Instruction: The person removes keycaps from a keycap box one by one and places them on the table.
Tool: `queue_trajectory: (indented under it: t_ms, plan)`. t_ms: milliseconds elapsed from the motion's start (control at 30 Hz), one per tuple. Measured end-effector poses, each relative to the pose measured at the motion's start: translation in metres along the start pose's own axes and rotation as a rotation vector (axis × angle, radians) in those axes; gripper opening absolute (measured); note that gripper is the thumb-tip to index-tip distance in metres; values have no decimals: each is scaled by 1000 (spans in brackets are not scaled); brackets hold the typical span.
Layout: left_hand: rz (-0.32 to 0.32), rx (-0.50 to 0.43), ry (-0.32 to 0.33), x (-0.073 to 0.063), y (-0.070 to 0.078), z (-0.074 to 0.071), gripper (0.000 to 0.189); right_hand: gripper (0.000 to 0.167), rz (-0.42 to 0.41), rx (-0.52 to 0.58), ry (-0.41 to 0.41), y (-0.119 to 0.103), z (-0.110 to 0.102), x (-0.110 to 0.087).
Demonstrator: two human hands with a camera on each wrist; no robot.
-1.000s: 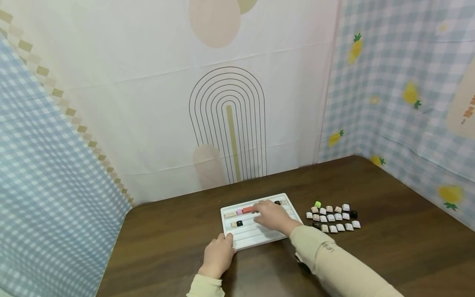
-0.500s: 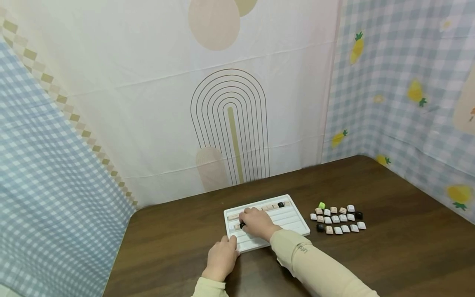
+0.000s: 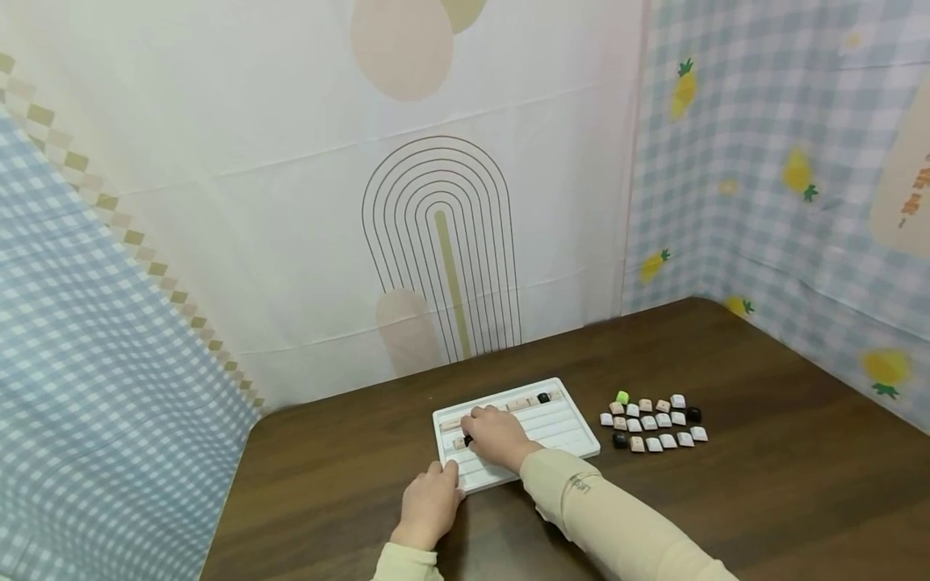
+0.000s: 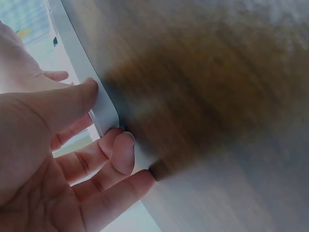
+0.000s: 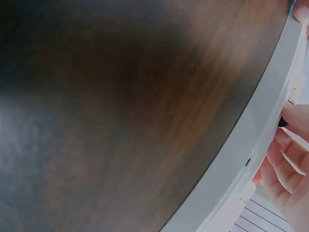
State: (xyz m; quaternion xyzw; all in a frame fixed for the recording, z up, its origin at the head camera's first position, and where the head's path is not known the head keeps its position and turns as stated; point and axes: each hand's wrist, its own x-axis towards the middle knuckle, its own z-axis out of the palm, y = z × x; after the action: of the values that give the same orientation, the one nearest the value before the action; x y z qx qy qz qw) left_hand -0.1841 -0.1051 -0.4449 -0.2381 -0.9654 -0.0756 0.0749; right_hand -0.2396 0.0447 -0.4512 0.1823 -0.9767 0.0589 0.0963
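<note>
A white ridged tray (image 3: 563, 436) lies on the dark wooden table. My left hand (image 3: 430, 502) grips its near left corner, the thumb (image 4: 87, 94) on the side wall and the fingers around the edge. Over the tray's left half, my right hand (image 3: 497, 438) pinches a black keycap (image 5: 282, 122) between thumb and finger, low at the second row. Beside that cap sits a beige keycap (image 3: 458, 444). The back row holds a long beige keycap (image 3: 450, 425), more beige ones (image 3: 517, 403) and another black keycap (image 3: 543, 398); my right hand hides its middle.
Right of the tray, loose keycaps lie in rough rows: several white ones (image 3: 655, 445), some beige ones (image 3: 637, 444), black ones (image 3: 620, 441) and a green one (image 3: 622, 397). Patterned cloth (image 3: 312, 242) hangs behind the table (image 3: 327, 460) and along both sides.
My right hand has moved left and nearer from the back row to the black keycap in the second row. My left hand keeps its grip on the tray corner.
</note>
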Motion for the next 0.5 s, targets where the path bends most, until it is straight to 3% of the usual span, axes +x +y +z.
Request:
queue_trajectory:
  t_ms: [200,500]
  plan:
    - [3,-14,-5,-2,0,0,25,11,22,30,6,3,-3,-3]
    - [21,-5,0,-1,-3,0,25,12,39,138,59,37,-49,-23]
